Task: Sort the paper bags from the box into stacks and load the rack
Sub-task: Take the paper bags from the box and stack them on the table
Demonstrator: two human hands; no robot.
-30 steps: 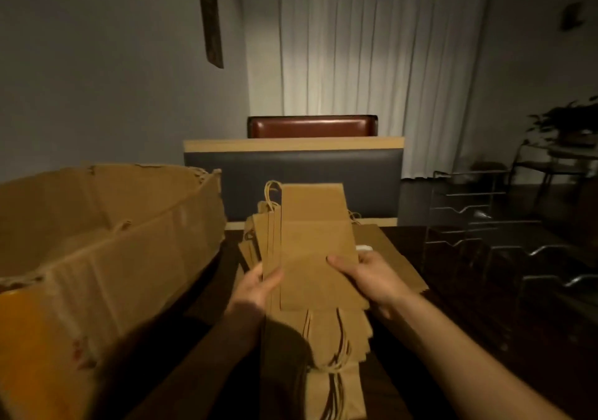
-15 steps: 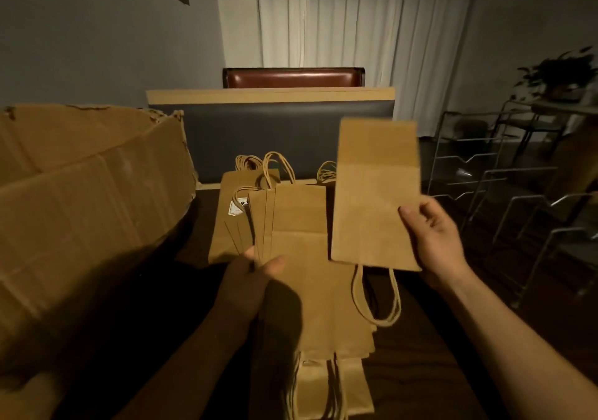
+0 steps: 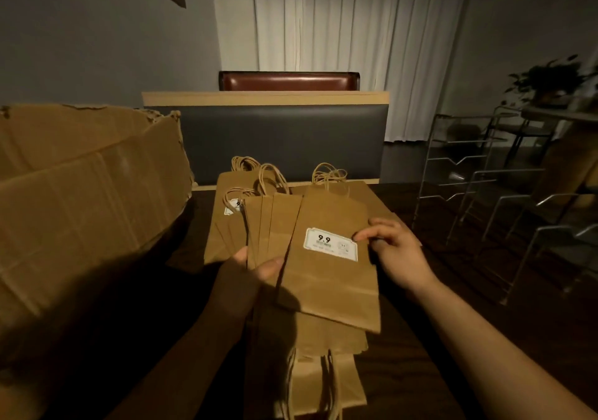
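Fanning bags (image 3: 271, 225), left hand (image 3: 249, 270) grips them; right hand (image 3: 393, 251) fingers pinch labelled bag (image 3: 330, 270). Long axis upright, handles far. Box (image 3: 87, 199) left, rack (image 3: 479, 186) right.

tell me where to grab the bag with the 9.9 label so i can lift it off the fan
Pinch the labelled bag at its right long edge, coming from the right, where the right hand already holds it. That edge is free; the left edge overlaps the fanned bags in the left hand.

The left hand (image 3: 255, 269) holds fanned paper bags (image 3: 268, 225); the right hand (image 3: 396, 253) pinches a labelled bag (image 3: 326, 277) above the table (image 3: 485, 290).
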